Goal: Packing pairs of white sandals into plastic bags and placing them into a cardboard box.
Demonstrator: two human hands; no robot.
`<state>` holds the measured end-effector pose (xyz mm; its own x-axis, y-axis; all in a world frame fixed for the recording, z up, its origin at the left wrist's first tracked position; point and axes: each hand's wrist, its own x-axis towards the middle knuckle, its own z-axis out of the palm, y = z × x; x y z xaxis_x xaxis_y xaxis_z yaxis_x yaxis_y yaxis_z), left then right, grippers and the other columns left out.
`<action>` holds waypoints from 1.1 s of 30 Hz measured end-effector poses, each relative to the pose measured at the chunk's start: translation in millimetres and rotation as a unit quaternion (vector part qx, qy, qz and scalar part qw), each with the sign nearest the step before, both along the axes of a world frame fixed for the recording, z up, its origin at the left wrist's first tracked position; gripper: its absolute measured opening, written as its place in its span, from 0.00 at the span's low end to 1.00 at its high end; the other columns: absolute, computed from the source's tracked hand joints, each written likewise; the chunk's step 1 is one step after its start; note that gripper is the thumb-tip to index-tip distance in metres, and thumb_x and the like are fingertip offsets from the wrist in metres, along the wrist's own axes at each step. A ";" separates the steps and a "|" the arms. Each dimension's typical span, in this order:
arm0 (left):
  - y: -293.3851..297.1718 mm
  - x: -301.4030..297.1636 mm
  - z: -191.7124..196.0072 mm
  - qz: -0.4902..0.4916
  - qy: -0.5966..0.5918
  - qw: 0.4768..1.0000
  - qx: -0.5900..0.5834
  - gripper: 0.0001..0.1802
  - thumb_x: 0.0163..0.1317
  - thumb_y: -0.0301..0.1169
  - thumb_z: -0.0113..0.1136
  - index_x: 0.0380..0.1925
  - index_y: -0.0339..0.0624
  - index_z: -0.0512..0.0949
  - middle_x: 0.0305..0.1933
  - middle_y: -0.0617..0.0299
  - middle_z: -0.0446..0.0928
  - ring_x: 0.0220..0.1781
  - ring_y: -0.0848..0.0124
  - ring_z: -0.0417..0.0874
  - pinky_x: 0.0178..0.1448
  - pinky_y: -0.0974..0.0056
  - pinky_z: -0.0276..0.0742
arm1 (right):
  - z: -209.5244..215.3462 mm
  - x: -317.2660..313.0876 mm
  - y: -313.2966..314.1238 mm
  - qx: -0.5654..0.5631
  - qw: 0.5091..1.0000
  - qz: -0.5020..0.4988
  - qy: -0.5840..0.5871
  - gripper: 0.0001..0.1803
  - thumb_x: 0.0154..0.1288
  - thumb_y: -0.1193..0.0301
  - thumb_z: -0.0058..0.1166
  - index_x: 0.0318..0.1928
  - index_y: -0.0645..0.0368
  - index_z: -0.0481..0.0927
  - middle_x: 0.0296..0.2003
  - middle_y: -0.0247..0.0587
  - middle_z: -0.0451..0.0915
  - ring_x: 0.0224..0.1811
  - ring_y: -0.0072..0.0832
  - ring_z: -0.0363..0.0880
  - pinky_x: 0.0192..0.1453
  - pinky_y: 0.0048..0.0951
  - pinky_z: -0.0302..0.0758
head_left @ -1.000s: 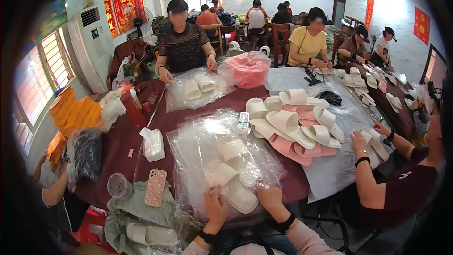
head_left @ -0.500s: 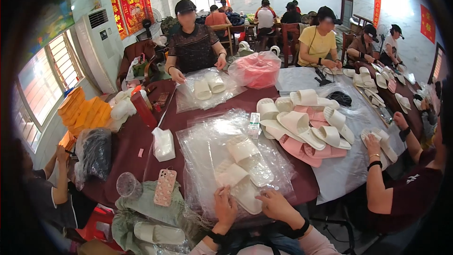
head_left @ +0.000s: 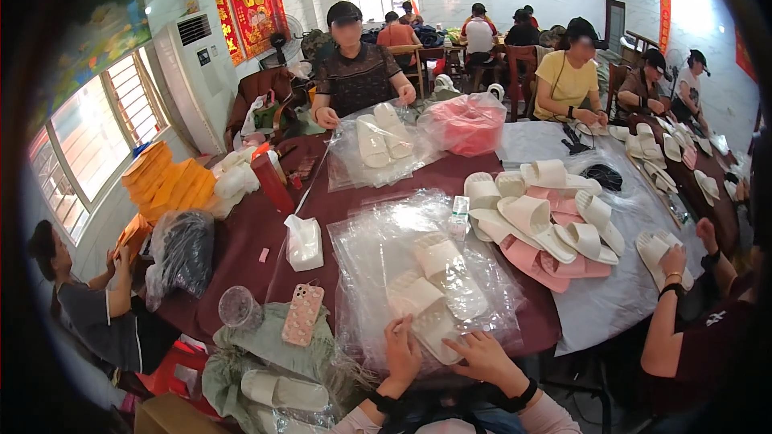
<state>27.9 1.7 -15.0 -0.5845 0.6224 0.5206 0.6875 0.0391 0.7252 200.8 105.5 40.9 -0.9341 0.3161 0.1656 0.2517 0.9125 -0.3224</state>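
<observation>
My left hand (head_left: pixel 400 350) and my right hand (head_left: pixel 482 358) rest at the near edge of a dark red table (head_left: pixel 241 241), both touching a cream slipper (head_left: pixel 426 317) sealed in clear plastic. That slipper lies on a pile of clear plastic bags (head_left: pixel 378 265). A second bagged cream slipper (head_left: pixel 452 277) lies just beyond it, under the same plastic. Whether the fingers grip the bag or only press on it is unclear.
A heap of cream and pink slippers (head_left: pixel 547 221) sits to the right. A pink-patterned phone (head_left: pixel 302 314), a plastic cup (head_left: pixel 239 306) and a white tissue pack (head_left: pixel 304 243) lie at left. Across the table a person (head_left: pixel 358 72) bags slippers. Another person's arm (head_left: pixel 671 305) is at right.
My view has swung a little to the right and tilted. Both hands have stayed on the bagged slipper at the table edge, the right hand shifting slightly.
</observation>
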 end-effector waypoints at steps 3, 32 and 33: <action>-0.2 -5.9 -5.0 0.001 0.021 1.000 0.008 0.31 0.53 0.15 0.49 0.61 0.38 0.69 0.55 0.43 0.65 0.55 0.50 0.70 0.59 0.54 0.68 | -5.1 -4.5 -1.0 0.028 0.998 0.003 0.052 0.32 0.51 0.57 0.64 0.59 0.42 0.73 0.55 0.48 0.74 0.54 0.43 0.75 0.51 0.43 0.74; -5.4 -2.3 -6.4 -0.007 0.018 1.000 0.009 0.29 0.54 0.13 0.45 0.59 0.36 0.71 0.53 0.44 0.65 0.47 0.55 0.72 0.49 0.59 0.71 | -31.7 -65.7 -8.7 0.046 0.992 -0.069 0.099 0.28 0.57 0.60 0.59 0.59 0.50 0.72 0.61 0.51 0.69 0.52 0.46 0.75 0.48 0.40 0.76; -5.4 -3.2 -8.8 -0.007 0.039 0.999 0.013 0.28 0.56 0.12 0.45 0.59 0.35 0.70 0.54 0.45 0.64 0.43 0.59 0.73 0.44 0.62 0.72 | -31.2 -66.9 -8.6 0.050 0.990 -0.076 0.106 0.29 0.57 0.60 0.59 0.60 0.51 0.72 0.61 0.51 0.69 0.51 0.46 0.76 0.47 0.40 0.76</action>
